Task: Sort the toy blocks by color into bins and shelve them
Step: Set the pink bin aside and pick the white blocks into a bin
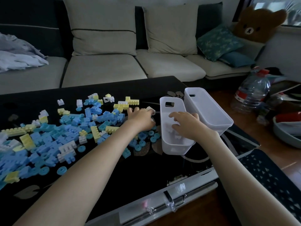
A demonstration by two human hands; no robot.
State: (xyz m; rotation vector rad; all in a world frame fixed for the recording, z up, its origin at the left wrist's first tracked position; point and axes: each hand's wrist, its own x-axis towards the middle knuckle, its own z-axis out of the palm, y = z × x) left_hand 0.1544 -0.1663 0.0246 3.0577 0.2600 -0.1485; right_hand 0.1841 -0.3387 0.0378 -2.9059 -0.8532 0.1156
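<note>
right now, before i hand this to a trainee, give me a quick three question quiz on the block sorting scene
1. True or false: the left hand is inside a bin.
2. The blocks in the bin under the right hand are: A white, B blue, C yellow.
3. How many bins stand on the table?
Key: 1 false; 2 A; 3 two.

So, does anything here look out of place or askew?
Nothing damaged. The far bin sits close to the right edge of the table and might get knocked off. Blocks lie unsorted, as expected.
</note>
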